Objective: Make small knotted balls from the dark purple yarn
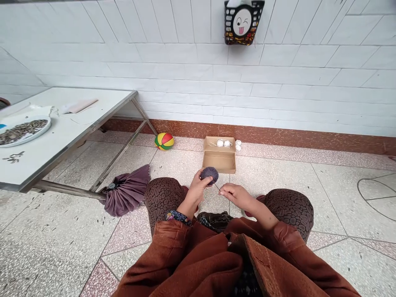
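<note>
My left hand (197,189) is closed around a small ball of grey-purple yarn (209,173), its thumb pressed on the near side. From the ball a dark strand (217,187) runs, taut, down to my right hand (237,195), whose fingers pinch it. Just beyond both hands, an open cardboard box (219,161) lies on the floor. Two white balls (220,142) with loose thread rest in its raised lid, and more small white pieces (238,145) sit beside it.
A steel-framed table (93,105) at left bears a plate of seeds or shells (24,131). Under its edge lies a folded purple umbrella (130,192). A colourful ball (164,141) sits by the wall. A black basket (243,24) hangs above.
</note>
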A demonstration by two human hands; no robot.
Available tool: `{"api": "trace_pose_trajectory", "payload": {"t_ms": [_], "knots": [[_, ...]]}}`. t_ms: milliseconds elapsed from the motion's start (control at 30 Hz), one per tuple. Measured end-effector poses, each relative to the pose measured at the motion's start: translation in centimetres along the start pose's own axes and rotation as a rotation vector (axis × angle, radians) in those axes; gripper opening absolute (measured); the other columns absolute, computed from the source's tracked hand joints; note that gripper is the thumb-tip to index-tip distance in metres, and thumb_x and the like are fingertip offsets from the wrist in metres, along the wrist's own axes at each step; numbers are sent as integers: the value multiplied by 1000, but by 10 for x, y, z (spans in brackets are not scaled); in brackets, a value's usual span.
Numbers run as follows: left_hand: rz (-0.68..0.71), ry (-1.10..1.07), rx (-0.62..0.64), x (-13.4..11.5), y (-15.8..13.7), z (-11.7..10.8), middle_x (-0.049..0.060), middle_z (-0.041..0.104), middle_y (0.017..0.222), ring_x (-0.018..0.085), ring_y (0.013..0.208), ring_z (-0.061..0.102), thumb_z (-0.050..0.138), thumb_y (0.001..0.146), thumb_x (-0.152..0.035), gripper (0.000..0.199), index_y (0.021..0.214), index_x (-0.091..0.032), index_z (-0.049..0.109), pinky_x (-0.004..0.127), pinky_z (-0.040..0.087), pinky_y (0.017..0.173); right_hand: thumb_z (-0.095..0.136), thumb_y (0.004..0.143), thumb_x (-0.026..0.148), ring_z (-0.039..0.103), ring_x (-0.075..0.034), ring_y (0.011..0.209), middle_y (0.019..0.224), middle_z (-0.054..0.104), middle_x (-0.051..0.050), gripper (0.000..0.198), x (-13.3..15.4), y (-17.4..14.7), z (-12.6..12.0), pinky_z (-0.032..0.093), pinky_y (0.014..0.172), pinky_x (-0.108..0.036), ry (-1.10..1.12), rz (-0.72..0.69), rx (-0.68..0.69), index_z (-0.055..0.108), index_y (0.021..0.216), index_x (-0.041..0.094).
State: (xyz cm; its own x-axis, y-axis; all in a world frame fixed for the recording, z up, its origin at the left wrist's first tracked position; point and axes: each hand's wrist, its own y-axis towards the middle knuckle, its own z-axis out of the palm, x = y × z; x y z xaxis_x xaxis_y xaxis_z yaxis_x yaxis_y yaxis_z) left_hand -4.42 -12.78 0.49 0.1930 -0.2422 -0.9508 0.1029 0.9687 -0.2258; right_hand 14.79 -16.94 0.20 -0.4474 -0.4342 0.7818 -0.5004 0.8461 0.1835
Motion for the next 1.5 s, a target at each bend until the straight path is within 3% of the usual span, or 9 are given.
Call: {"api": "trace_pose_trajectory", "payload": {"t_ms": [100, 200, 433, 700, 900, 1033, 1133, 1233, 1500], "knots": [[143, 409, -89, 6, 3, -4, 7, 52, 116, 24, 114, 52, 73, 65, -25, 54, 117, -20, 62, 40, 37, 105, 49, 100, 42, 61, -16, 78, 84, 65, -3, 29, 18, 12, -19, 48, 74, -28, -40, -60, -24, 68, 92, 22], [161, 527, 74, 4, 0, -5, 8, 52, 118, 26, 118, 50, 74, 62, -23, 59, 120, -20, 61, 42, 31, 111, 52, 99, 43, 61, -16, 77, 82, 66, -3, 29, 17, 32, -38, 46, 71, -27, -139, -86, -92, 71, 92, 23], [-99, -95, 496, -15, -16, -4, 8, 61, 124, 25, 109, 59, 65, 70, -23, 66, 134, -28, 54, 39, 47, 92, 46, 101, 40, 63, -18, 85, 87, 67, -4, 31, -28, 50, -34, 46, 78, -29, -110, 8, -170, 68, 90, 21], [-90, -388, 165, -17, 3, -6, 8, 66, 109, 23, 99, 62, 70, 69, -28, 49, 116, -20, 60, 40, 50, 86, 42, 101, 33, 63, -18, 81, 86, 67, -2, 26, -33, 24, 5, 48, 77, -30, -100, 78, -53, 63, 89, 22], [131, 258, -110, -6, 11, -12, 9, 55, 120, 25, 113, 54, 72, 65, -27, 55, 117, -20, 59, 43, 40, 104, 43, 102, 34, 62, -18, 80, 88, 65, -3, 26, -3, 22, -3, 47, 74, -29, -258, -57, -17, 65, 96, 23], [178, 577, 103, -9, 5, -11, 8, 53, 119, 29, 117, 51, 74, 56, -20, 75, 129, -20, 57, 45, 34, 109, 46, 101, 36, 58, -17, 72, 83, 62, -3, 25, 7, 36, -21, 44, 66, -27, -391, -87, -77, 68, 94, 24], [-8, 346, 410, -16, -7, -7, 8, 60, 119, 28, 111, 55, 71, 63, -22, 78, 138, -23, 51, 44, 41, 100, 48, 100, 33, 59, -17, 76, 86, 63, -4, 23, -4, 41, -28, 44, 69, -27, -349, -55, -121, 67, 93, 22], [-189, -69, 505, -21, -18, -3, 9, 62, 123, 26, 102, 60, 63, 71, -30, 65, 135, -27, 54, 40, 48, 86, 44, 101, 32, 59, -16, 75, 83, 64, -3, 25, -20, 34, -23, 45, 70, -27, -206, 37, -159, 64, 91, 21], [-105, -528, 161, -31, -3, -1, 10, 67, 111, 24, 100, 61, 63, 74, -37, 46, 117, -20, 62, 37, 49, 82, 45, 99, 33, 56, -15, 65, 70, 60, 1, 25, -23, 12, -16, 44, 66, -26, -81, 166, -98, 62, 86, 21]]}}
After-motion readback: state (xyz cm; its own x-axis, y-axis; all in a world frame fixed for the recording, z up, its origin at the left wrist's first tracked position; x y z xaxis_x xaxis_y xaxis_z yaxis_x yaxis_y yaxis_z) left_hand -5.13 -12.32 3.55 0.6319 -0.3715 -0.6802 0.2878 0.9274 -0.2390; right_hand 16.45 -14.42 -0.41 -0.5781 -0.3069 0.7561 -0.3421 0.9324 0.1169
